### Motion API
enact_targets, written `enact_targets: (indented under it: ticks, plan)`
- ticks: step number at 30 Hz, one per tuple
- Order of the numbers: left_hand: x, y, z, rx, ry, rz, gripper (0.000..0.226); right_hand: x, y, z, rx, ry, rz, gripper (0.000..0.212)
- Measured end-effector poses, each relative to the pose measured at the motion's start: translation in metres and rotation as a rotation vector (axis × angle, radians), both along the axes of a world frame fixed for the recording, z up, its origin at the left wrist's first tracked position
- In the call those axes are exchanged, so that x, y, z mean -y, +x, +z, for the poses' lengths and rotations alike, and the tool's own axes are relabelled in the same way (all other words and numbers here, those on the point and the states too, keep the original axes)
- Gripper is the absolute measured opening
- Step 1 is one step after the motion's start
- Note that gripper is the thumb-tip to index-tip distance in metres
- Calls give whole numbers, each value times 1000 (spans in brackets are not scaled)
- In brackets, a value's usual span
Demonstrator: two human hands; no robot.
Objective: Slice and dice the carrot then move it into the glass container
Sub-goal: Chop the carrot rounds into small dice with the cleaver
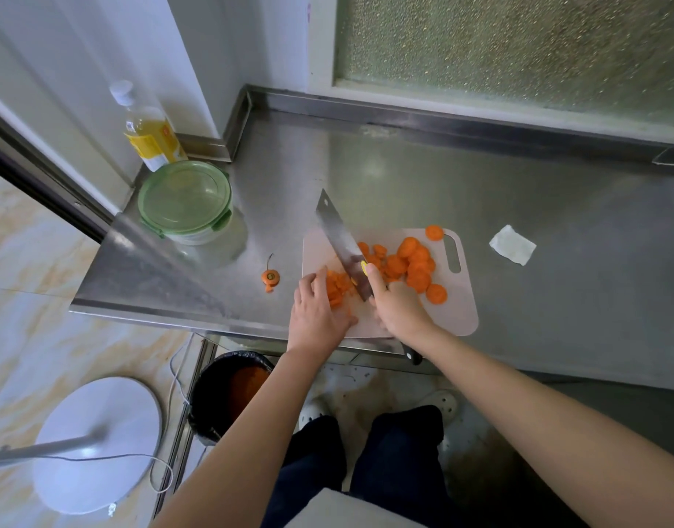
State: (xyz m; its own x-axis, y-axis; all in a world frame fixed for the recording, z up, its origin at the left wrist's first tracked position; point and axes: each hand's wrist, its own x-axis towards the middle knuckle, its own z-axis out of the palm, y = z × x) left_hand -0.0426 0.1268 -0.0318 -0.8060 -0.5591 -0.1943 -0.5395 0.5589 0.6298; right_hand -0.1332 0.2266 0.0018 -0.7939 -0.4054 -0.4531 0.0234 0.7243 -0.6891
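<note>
1. Stainless steel counter [404,177] with a raised back edge runs under a frosted window [518,43]; a white wall closes the far left corner.
2. In that corner stands a bottle [150,135] of yellow liquid. Just in front of it is the glass container [186,202], with its green clip lid on.
3. A pale cutting board [457,310] lies at the counter's near edge, with its handle hole to the right.
4. Round carrot slices [415,266] are heaped on the board's right half; chopped carrot [337,287] lies on its left half.
5. The right hand [398,310] grips the cleaver [337,232] by the handle, with the forefinger stretched along the blade. The blade slants between the two heaps.
6. The left hand [316,314], its fingers curled, holds down the chopped carrot beside the blade.
7. A cut carrot top [270,277] sits on the bare steel left of the board, and a folded white paper [512,245] lies well to the right.
8. Below the counter edge stands a bin [213,394] with a black liner. A round white stand base [99,443] and a thin cord rest on the marbled floor tiles [30,261].
</note>
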Motion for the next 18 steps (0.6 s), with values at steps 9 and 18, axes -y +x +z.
enact_targets:
  ticks: [9, 18]
  plan:
    - [24, -1, -2, 7, -22, -76, 73, -12, -4, 2, 40, -27, -7, 67]
    - [21, 2, -1, -72, 52, -11, 68, -12, -1, -12, 51, 14, 17, 69]
